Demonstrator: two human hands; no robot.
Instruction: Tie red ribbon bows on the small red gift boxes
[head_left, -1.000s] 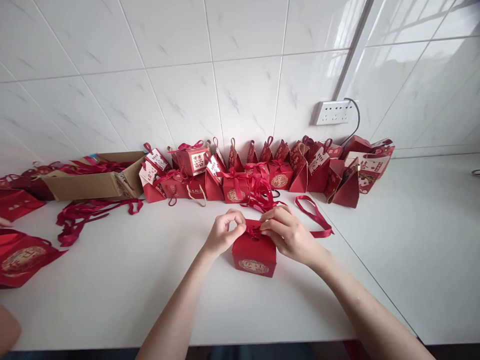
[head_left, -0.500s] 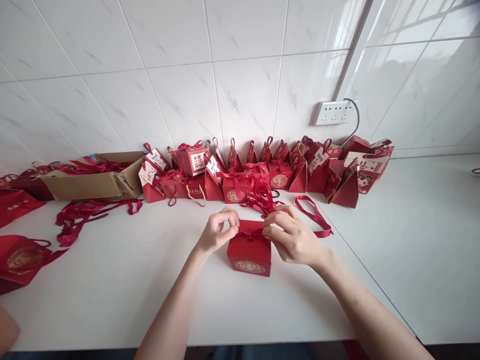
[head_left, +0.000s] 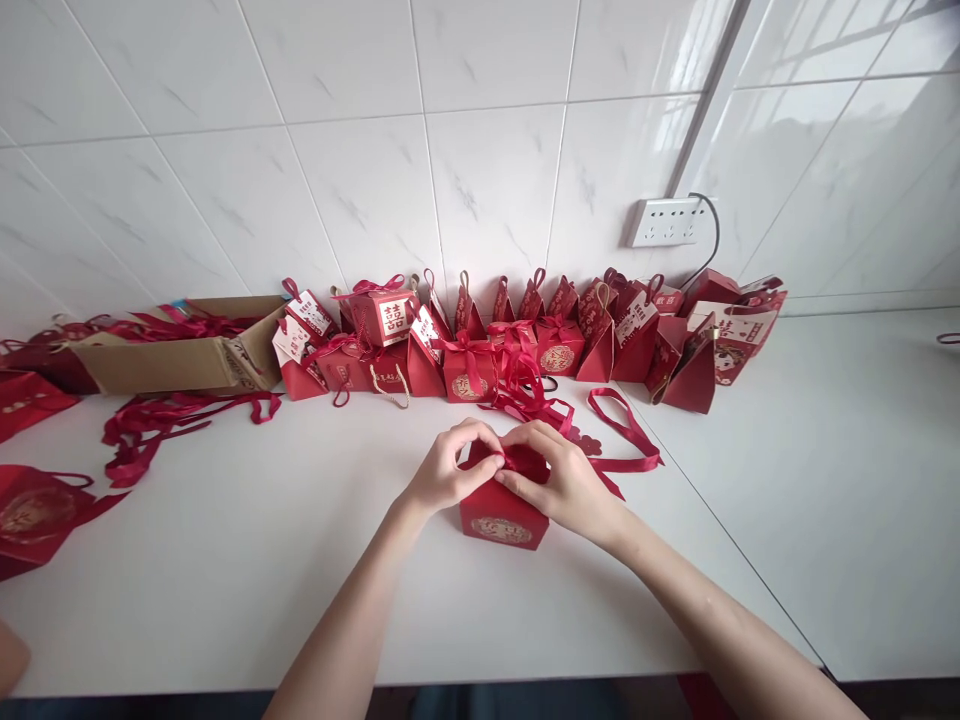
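Observation:
A small red gift box point(head_left: 501, 518) with a gold emblem on its front stands on the white table point(head_left: 225, 570) before me. My left hand point(head_left: 448, 470) and my right hand point(head_left: 561, 480) meet on top of it. Both pinch the red ribbon point(head_left: 516, 458) at the box's top, fingers closed. The ribbon's knot is mostly hidden under my fingers.
A row of finished red gift boxes point(head_left: 465, 365) lines the tiled wall. A brown cardboard box point(head_left: 165, 360) with ribbons lies at left, with loose red ribbons point(head_left: 150, 425) beside it. Flat red bags point(head_left: 37, 505) sit far left. A wall socket point(head_left: 664, 222) is at the right.
My hands have come closer together over the box top, after pulling the ribbon ends apart half a second ago. The box has shifted slightly.

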